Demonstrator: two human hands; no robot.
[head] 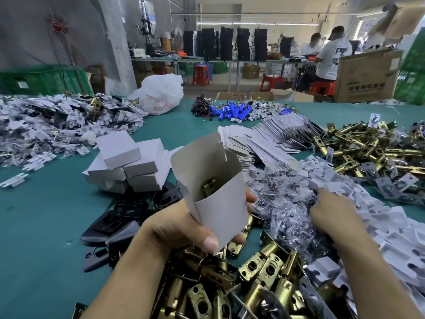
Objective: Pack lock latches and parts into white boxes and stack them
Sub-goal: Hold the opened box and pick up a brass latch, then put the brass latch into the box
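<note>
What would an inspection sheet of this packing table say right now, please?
Surface: green table, largely covered with heaps.
Job's things: open white box with a brass latch inside; closed white boxes stacked; flat box blanks; loose brass latches; black plates; clear parts bags; white inserts.
Clutter: white plastic bag; heap of bagged parts at left.
Hands: left hand grips the open box; right hand reaches into the clear bags, fingers hidden.
Cables: thin wires on blue cells at the far edge.
Surroundings: two people at a far bench, red stools, cardboard carton, green crates.
</note>
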